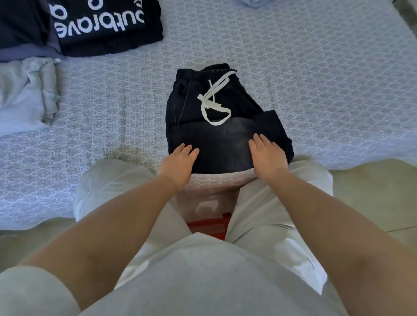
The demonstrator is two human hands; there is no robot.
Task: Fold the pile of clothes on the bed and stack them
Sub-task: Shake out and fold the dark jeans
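No real grip here at all: my left hand (pixel 180 161) and my right hand (pixel 266 153) both lie flat, fingers straight and close together, pressing down on the near edge of the folded black trousers (pixel 216 135). Nothing pinched, nothing curled round the cloth. I judge I'm flattening the fold so it keeps its shape, one palm at each near corner so the bundle doesn't spring open.

The trousers sit in the middle of the bed (pixel 316 79), right in front of me, waistband on the far side, with the white drawstring (pixel 213 103) looped loosely on top. The bundle looks compact and squared, so this piece seems about ready to go on a stack.

Over at the far left there's a dark folded garment with white lettering (pixel 101 24), lying partly over other dark cloth, which I take to be the stack. Just nearer, at the left edge, a pale grey garment (pixel 24 94) lies bunched, and it looks not properly folded. A scrap of light blue cloth (pixel 255 2) peeks in at the top edge.

The bed wears a pale sheet with a small repeating pattern, lying fairly smooth. My knees in light trousers press against its edge, and a pale tiled floor (pixel 372 187) shows at the right.
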